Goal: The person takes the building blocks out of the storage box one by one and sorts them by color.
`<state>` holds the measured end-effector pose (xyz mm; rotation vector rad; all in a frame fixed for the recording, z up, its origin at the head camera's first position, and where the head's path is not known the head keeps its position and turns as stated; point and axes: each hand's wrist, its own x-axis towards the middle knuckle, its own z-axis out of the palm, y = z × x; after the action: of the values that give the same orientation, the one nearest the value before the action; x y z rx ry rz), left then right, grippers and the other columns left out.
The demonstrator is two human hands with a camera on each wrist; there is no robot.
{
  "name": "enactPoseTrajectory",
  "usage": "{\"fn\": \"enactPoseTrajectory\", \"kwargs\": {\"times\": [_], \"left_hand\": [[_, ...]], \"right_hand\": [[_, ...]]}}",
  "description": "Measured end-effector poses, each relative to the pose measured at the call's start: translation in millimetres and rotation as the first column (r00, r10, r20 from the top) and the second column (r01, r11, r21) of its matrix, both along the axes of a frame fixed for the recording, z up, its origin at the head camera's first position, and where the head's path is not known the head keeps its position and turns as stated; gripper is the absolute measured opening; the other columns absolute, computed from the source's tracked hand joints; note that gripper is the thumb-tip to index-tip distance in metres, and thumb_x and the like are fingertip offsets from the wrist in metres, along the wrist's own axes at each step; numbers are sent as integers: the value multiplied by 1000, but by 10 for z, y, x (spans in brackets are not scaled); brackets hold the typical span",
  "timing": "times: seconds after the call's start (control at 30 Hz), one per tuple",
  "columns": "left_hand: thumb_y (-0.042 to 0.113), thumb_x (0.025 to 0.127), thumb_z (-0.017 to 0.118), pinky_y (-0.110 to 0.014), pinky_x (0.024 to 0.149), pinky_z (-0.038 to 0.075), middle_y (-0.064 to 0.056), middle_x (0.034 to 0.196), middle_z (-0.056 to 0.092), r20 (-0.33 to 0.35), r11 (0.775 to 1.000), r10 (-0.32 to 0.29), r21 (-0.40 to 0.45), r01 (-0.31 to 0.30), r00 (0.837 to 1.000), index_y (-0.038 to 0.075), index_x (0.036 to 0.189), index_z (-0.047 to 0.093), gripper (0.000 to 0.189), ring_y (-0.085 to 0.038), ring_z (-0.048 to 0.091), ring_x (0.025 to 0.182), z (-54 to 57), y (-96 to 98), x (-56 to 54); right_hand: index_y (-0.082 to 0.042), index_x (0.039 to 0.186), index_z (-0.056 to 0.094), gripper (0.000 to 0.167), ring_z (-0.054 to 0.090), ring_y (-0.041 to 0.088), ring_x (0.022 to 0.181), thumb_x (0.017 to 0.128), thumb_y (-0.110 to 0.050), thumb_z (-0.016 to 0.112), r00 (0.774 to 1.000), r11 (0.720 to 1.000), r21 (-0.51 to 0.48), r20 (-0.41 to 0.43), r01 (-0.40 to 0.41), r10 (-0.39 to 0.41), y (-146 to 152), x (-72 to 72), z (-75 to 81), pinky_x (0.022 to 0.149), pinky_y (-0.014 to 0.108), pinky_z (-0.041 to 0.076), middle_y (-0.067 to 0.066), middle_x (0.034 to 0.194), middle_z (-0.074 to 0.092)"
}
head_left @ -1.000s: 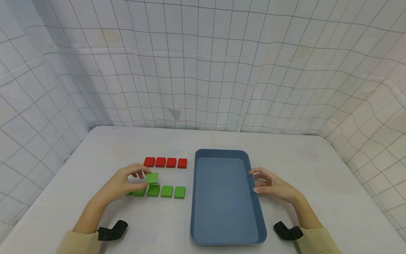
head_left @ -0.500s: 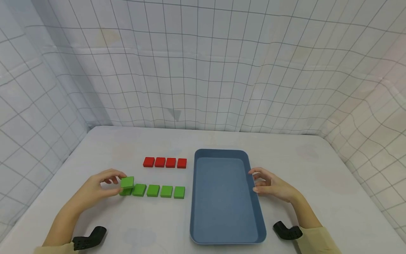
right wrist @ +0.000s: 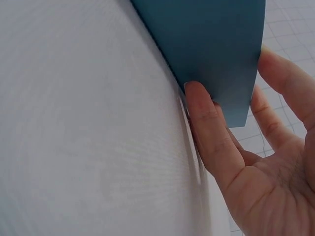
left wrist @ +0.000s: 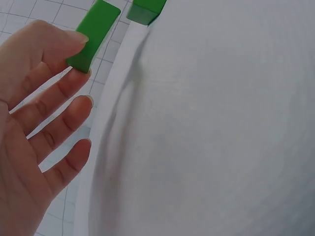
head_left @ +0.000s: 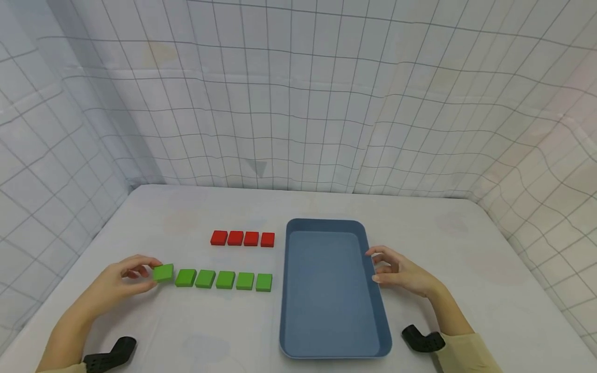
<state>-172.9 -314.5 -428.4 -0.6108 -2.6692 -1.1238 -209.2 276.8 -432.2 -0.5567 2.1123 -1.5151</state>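
Note:
In the head view my left hand [head_left: 122, 280] pinches a green square block [head_left: 163, 273] at the left end of a row of green blocks [head_left: 205, 278]. The left wrist view shows thumb and index finger at one end of this green block [left wrist: 93, 37], the other fingers spread loosely below. My right hand [head_left: 404, 273] rests at the right side of a blue tray [head_left: 383, 311], fingers bent loosely. Seen from the right wrist, one finger lies against the tray's outer wall [right wrist: 216, 44] and others touch its rim edge.
Behind the green row lies a shorter row of red square blocks [head_left: 235, 238]. A white cloth with a grid pattern [head_left: 298, 103] hangs around the white table [head_left: 210, 331]. Black wrist mounts [head_left: 112, 355] sit near both forearms.
My left hand has carried the green block leftward, over the row, and lowered it beside the row's left end. The right hand stays at the tray.

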Motion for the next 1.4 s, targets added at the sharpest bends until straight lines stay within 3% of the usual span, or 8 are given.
{"fn": "enactPoseTrajectory", "kwargs": {"times": [0.27,0.6,0.9,1.4], "left_hand": [[-7,70,70,-13,65,39,21,93,58,-10,999,-33,8,33,999,6,99,64,33,0,52,74,-115,-67,-41],[-6,70,71,-13,64,39,20,92,59,11,999,-37,-5,37,999,9,97,66,32,-1,51,74,-120,-55,-51],[0,74,70,-15,63,37,20,93,57,74,999,-29,-23,31,997,9,100,66,28,-2,48,75,-112,-88,-56],[0,75,70,-15,64,37,22,102,54,72,998,-62,-11,63,995,9,104,66,31,-1,49,78,-121,-99,-80]], "right_hand": [[-5,133,33,56,51,28,103,86,-9,62,1000,1000,-2,9,3,-3,-2,7,7,83,33,48,26,127,33],[-5,133,33,56,49,28,102,86,-10,62,1000,1000,0,12,8,-8,-7,3,-5,83,33,48,25,127,34],[-5,134,33,56,54,25,99,86,-9,62,1000,1000,-15,2,-7,7,-1,-5,-10,82,33,48,25,125,34],[-7,134,33,57,52,26,101,86,-10,63,1000,1000,-19,16,4,-4,-2,5,-16,82,35,48,20,126,35]]}}
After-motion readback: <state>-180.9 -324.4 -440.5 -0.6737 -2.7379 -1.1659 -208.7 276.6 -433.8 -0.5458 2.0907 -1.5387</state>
